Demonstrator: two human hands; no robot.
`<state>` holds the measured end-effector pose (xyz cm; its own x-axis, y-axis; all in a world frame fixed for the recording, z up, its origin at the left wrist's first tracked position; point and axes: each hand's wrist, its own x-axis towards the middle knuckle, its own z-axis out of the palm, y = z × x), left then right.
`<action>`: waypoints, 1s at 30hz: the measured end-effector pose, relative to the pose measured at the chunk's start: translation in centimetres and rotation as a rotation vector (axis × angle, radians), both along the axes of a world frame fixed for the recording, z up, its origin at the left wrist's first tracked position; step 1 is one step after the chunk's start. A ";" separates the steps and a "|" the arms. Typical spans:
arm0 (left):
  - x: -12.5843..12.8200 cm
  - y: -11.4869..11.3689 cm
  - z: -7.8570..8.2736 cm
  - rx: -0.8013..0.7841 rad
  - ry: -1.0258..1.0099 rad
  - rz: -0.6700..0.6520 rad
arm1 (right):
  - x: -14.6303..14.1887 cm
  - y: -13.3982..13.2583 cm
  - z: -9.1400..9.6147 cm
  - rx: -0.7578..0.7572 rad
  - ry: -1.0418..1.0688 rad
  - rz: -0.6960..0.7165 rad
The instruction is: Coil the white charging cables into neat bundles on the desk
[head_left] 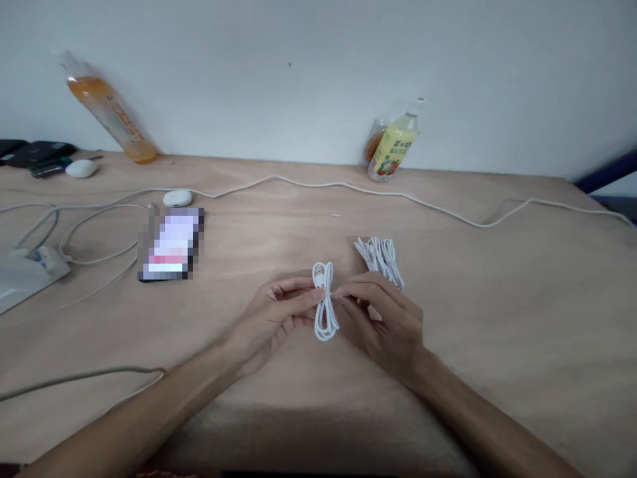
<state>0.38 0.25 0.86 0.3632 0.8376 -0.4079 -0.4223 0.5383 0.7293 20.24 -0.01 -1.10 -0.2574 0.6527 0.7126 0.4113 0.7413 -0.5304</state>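
A coiled white USB cable [326, 322] is held upright, pinched at its middle between the thumb and fingers of my left hand [279, 312]. Its metal plug shows near the top of the coil. My right hand [385, 315] is closed just to the right of the cable, thumb and forefinger together on a thin tie [334, 295] that sticks out from the coil's waist. Behind the right hand lies a pile of bundled white cables [381, 255], its near end partly covered by that hand.
A phone [174, 242] and a white earbud case [178, 198] lie at the left, near a power strip [34, 265]. A long white cord [343, 186] crosses the wooden table. An orange drink bottle [112, 116] and a yellow drink bottle [395, 146] lean against the wall.
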 end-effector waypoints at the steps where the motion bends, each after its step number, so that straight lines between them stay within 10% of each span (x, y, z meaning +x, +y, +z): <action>1: 0.0 -0.1 0.0 -0.041 -0.024 -0.017 | 0.2 0.0 -0.2 0.061 -0.023 -0.001; 7: -0.1 -0.3 0.3 -0.154 -0.121 -0.067 | 0.8 0.0 -0.9 0.267 -0.079 -0.019; 18: -0.4 0.4 0.6 0.065 -0.017 -0.036 | -0.1 0.3 1.3 -0.679 0.439 0.147; 30: -0.1 0.1 0.7 0.144 0.028 -0.001 | -0.7 0.1 0.4 -0.946 0.641 0.140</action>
<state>0.29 0.33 1.61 0.3542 0.8879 -0.2936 -0.4004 0.4277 0.8104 19.54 0.14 -0.70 -0.1373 0.9903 -0.0205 -0.1897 -0.0466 -0.9807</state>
